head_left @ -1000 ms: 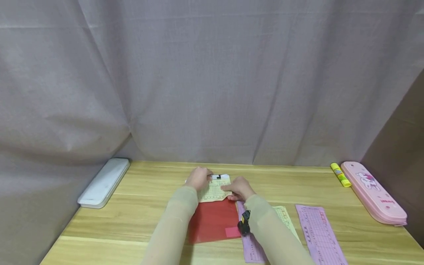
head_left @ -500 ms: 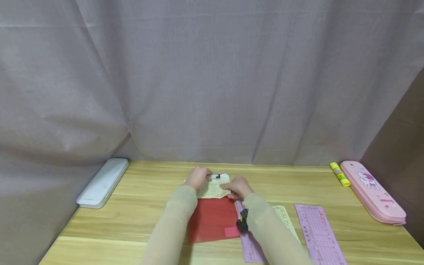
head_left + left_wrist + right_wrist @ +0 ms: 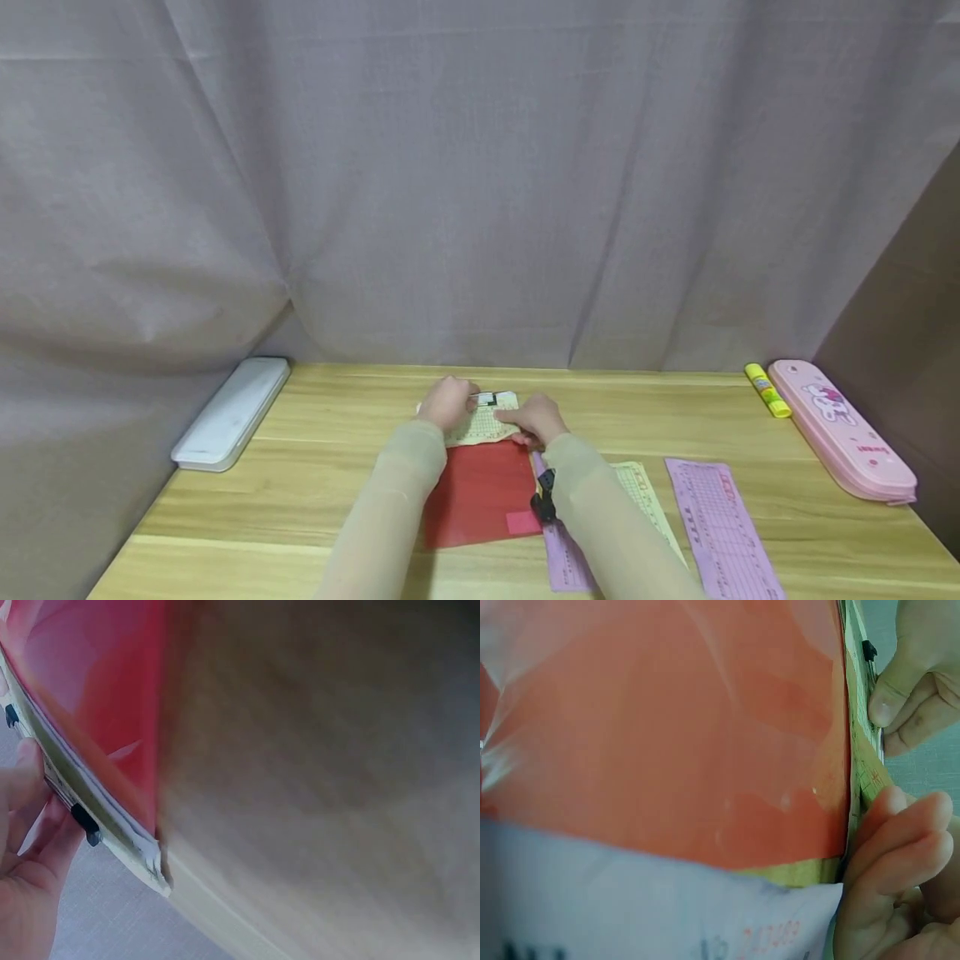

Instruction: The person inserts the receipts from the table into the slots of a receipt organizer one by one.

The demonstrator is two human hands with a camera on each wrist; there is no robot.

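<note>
A yellow printed form (image 3: 482, 427) lies across the far end of a red translucent folder (image 3: 483, 492) with a pink label. Along the form's far edge runs a thin metal paper fastener (image 3: 487, 400) with black sliders (image 3: 86, 823). My left hand (image 3: 447, 403) pinches the fastener strip, thumb on one side and fingers on the other in the left wrist view. With my right hand (image 3: 537, 419) I pinch the form's right side, thumb on top; its curled fingers (image 3: 904, 847) show beside the sheet edges in the right wrist view.
Purple forms (image 3: 723, 521) and another yellow form (image 3: 645, 500) lie to the right, partly under my right forearm. A pink pencil case (image 3: 847, 433) and a yellow glue stick (image 3: 768, 390) sit at far right. A white case (image 3: 232, 414) stands at far left before the grey curtain (image 3: 465, 183).
The near edge of the yellow form has shifted away from me, baring more of the red folder. My right hand has moved slightly left and away with it; the left hand stays put.
</note>
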